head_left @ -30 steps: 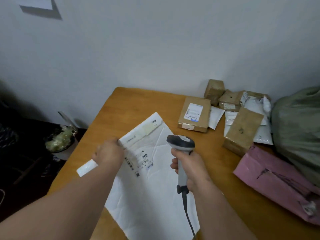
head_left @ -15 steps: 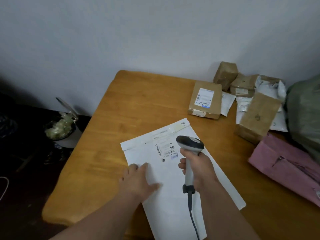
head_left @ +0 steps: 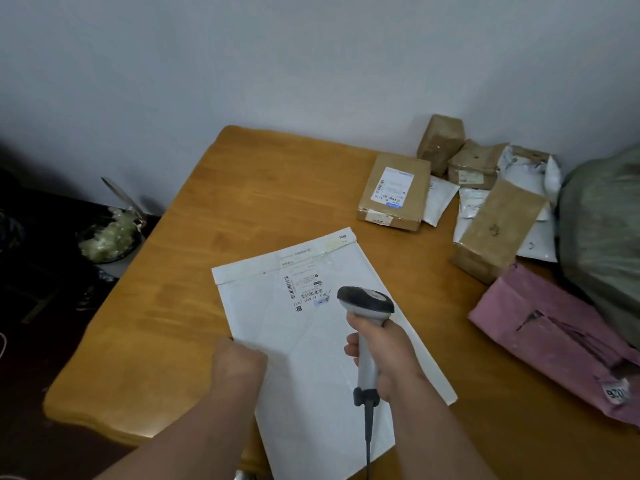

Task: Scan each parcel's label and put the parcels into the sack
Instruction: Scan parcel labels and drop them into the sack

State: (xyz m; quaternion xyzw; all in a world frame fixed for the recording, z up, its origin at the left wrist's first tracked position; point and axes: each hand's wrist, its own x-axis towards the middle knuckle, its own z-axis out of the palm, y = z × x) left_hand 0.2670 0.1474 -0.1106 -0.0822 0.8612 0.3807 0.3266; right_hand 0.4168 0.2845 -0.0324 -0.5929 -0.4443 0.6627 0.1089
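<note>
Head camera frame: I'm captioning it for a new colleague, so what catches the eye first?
The big white mailer lying flat at the table's near edge, the left hand gripping its side. Above it the right hand aims a scanner at its label. Brown boxes crowd the far right corner.

Change across the sequence. The white mailer [head_left: 322, 341], one second earlier lifted at its upper left corner, now lies flat on the table [head_left: 166, 323] at centre frame, its label [head_left: 304, 289] turned to face up. The left hand [head_left: 239, 362] has moved from that corner to the mailer's left edge, its fingers flat half a second ago and now curled under at the edge.
</note>
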